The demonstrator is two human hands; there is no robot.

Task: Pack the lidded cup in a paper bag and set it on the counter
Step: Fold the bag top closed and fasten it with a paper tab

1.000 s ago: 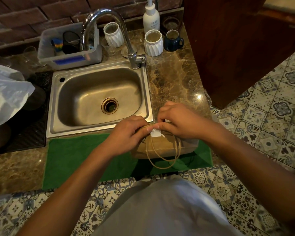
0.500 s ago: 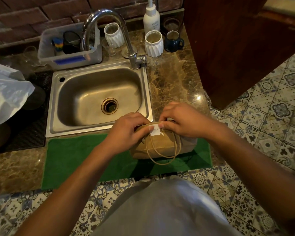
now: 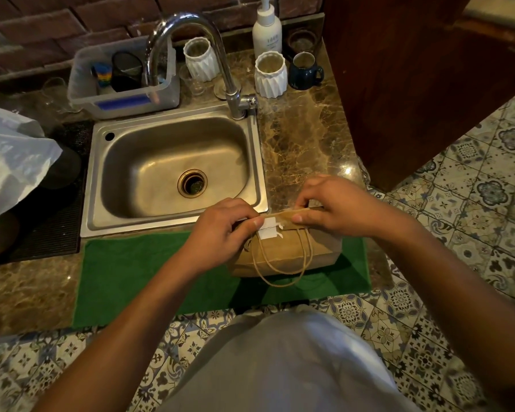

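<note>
Hands [image 3: 220, 230] lower — bag [image 3: 283, 251] label blank

Both hands [image 3: 280, 218] on paper bag [image 3: 283, 251]

brown marble counter [image 3: 304, 150] carries green mat [image 3: 149, 278], 2 white vases [image 3: 270, 74].
</note>
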